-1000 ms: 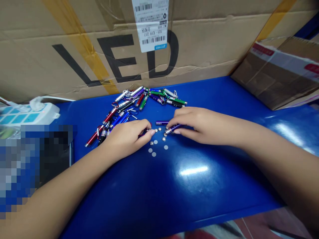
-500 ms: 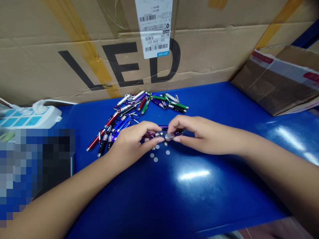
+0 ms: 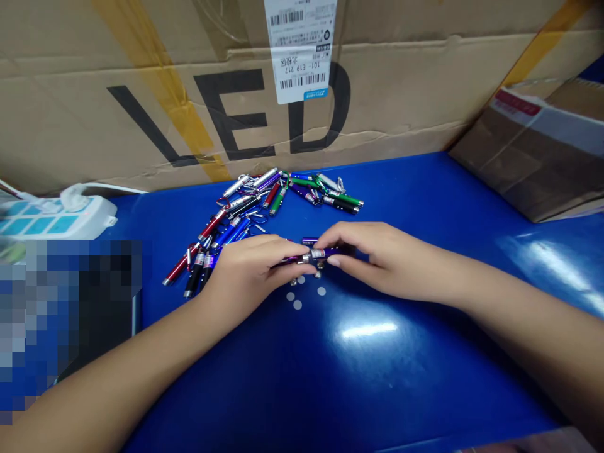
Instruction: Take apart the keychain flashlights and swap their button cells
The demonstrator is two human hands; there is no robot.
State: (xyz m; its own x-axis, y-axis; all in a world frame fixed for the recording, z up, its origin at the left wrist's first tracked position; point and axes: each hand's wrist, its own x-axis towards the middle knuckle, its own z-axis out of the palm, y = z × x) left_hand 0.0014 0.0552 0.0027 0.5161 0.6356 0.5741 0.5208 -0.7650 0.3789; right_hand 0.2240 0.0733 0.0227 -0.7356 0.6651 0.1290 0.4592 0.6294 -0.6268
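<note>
My left hand (image 3: pixel 250 270) and my right hand (image 3: pixel 372 255) meet over the blue table (image 3: pixel 358 377), both pinched on one small purple keychain flashlight (image 3: pixel 314 255) held level between them. The left fingers grip its left part, the right fingers its right part. Several small round button batteries (image 3: pixel 297 304) lie on the table just below the hands. Behind the hands spreads a pile of keychain flashlights (image 3: pixel 264 201) in red, blue, green, silver, purple and black.
A big cardboard box printed "LED" (image 3: pixel 226 119) stands along the back. A second cardboard box (image 3: pixel 533 163) lies at the right. A white power strip (image 3: pixel 56 217) sits at the left, with a blurred dark area below it.
The two hands have come together: the separate purple pieces held a second ago now line up as one flashlight between the fingers. The view has shifted slightly.
</note>
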